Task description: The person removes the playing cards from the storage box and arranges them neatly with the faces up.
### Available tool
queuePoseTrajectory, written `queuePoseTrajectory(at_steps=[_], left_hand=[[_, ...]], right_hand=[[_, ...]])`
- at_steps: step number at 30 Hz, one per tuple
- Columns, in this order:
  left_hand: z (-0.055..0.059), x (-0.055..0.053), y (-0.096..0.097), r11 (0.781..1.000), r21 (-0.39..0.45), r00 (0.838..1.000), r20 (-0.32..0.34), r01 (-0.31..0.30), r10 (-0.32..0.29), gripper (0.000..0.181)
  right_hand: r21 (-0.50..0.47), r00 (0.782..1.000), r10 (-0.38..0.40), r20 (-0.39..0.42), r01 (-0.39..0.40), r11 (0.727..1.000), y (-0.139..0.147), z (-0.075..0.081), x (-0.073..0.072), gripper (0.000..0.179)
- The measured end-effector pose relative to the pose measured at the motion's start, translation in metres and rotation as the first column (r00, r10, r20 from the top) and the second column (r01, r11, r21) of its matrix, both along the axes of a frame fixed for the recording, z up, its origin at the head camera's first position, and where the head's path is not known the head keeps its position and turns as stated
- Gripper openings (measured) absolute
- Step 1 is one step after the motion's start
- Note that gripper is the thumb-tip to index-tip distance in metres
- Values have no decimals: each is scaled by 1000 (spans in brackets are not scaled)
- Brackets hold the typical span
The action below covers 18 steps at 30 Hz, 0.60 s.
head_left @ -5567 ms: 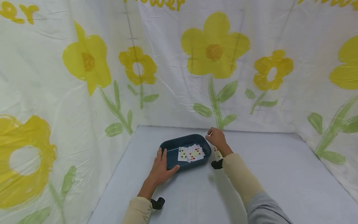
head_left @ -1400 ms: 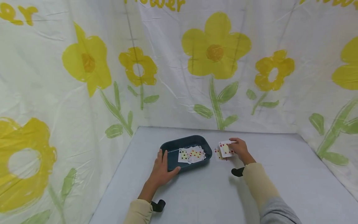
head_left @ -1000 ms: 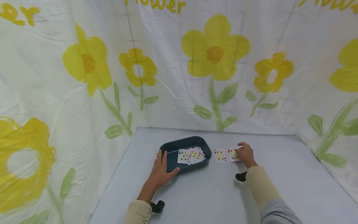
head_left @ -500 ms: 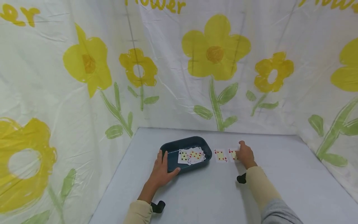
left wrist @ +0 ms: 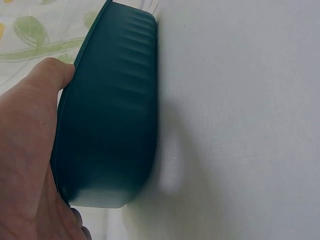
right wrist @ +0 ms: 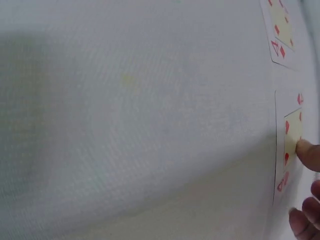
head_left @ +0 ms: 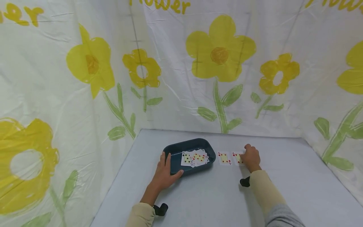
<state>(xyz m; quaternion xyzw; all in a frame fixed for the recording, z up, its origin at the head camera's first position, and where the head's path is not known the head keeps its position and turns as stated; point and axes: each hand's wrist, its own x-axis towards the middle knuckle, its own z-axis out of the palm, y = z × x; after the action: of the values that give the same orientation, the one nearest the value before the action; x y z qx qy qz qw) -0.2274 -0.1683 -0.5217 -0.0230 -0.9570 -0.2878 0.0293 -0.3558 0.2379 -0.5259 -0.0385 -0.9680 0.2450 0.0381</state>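
Observation:
My left hand (head_left: 164,173) holds one end of a dark teal plastic tray (head_left: 177,145), thumb against the near rim and fingers over the left side. In the left wrist view the thumb presses the rim of the tray (left wrist: 110,100). Inside the tray lies a loose pile of playing cards (head_left: 195,157), a five of clubs or spades showing. To the tray's right a four of diamonds (head_left: 224,158) lies face up on the table. Beside it lies a four of hearts (right wrist: 281,135), its right part under my right hand (head_left: 251,158). The right thumb touches its middle; the other fingers are loosely curled.
A white-covered table (head_left: 204,195) carries everything. Behind it hangs a white curtain (head_left: 175,104) printed with yellow flowers. Black wrist-worn pieces, a left wrist mount (head_left: 161,209) and a right wrist mount (head_left: 245,182), stick out below each hand.
My right hand has moved from the tray's right end to the right, lowering the four of hearts flat beside the four of diamonds. The left hand and tray have stayed in place.

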Motion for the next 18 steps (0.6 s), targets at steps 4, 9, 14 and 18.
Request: queuePoseTrajectory(at_steps=[4, 9, 14, 18], left_hand=[[0, 0, 1, 1000, 2, 1000, 0, 2, -2, 107], [1, 0, 1, 1000, -2, 1000, 0, 6, -6, 107], [0, -1, 0, 1000, -1, 1000, -4, 7, -7, 107], [0, -1, 0, 1000, -1, 1000, -4, 4, -4, 107]], right_hand=[[-25, 1000, 3, 13, -3, 1000, 4, 2, 3, 24], [2, 996, 28, 91, -28, 1000, 7, 3, 2, 12], [34, 991, 41, 127, -46, 998, 5, 7, 2, 13], [38, 990, 45, 137, -50, 998, 3, 13, 5, 13]])
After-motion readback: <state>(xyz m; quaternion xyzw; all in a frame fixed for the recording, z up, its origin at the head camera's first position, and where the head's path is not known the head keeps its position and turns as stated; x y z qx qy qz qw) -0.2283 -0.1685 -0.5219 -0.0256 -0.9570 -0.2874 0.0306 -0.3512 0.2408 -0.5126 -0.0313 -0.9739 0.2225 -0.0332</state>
